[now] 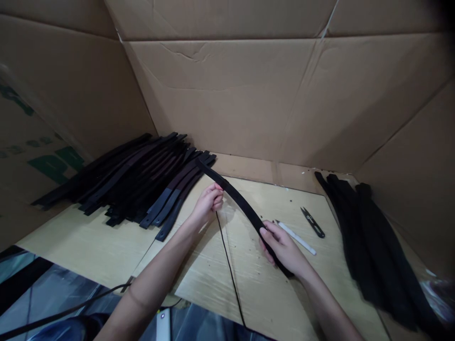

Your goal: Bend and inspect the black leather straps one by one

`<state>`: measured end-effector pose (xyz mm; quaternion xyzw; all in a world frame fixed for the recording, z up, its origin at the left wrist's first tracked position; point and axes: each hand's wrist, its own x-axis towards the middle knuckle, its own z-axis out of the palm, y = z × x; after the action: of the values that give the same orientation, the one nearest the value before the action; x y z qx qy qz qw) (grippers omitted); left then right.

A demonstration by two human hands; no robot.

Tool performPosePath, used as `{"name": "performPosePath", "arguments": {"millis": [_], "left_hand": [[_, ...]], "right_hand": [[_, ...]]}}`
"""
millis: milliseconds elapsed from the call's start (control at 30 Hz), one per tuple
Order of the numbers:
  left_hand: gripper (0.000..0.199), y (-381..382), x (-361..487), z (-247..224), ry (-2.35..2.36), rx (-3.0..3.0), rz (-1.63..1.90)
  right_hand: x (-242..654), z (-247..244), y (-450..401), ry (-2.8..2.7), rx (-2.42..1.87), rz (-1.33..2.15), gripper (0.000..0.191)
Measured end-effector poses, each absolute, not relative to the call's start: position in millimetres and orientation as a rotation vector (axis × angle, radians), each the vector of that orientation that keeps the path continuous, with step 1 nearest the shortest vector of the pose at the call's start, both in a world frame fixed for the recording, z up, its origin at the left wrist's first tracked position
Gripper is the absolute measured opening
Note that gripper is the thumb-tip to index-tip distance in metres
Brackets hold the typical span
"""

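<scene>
A long, curved black strap (245, 207) slants across the middle of the table, held up off it. My right hand (280, 248) is closed around its lower part, thumb on top. Close to the strap's upper half, my left hand (209, 203) is closed, its fingertips at the strap's edge. From under that hand a thin black cord (227, 255) runs down past the table's front edge; the fingers appear to pinch it, though the grip itself is hidden. Right of the strap lie a white pen (296, 237) and black thread snips (312, 222).
A heap of dark straps (142, 175) covers the table's left side. More black straps (369, 237) lie along the right edge. Cardboard walls (220, 94) enclose the back and sides of the wooden tabletop (209, 279). Another dark cord (71, 305) hangs at lower left.
</scene>
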<state>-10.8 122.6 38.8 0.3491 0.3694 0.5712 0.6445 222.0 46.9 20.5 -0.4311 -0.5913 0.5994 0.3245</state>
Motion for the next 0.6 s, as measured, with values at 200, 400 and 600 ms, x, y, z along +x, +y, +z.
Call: {"name": "performPosePath", "arguments": {"millis": [200,400,600], "left_hand": [[0.024,126,-18,39,0.705,0.859,1.233],[0.047,122,-26,44,0.631,0.994,1.116],[0.046,120,-33,47,0.614,1.085,1.124]], "right_hand": [[224,24,45,-1.322,-1.017,1.825,0.040],[231,24,46,-1.135,-0.896,2.082,0.041],[232,20,45,-1.074,-0.807,2.244,0.043]]}}
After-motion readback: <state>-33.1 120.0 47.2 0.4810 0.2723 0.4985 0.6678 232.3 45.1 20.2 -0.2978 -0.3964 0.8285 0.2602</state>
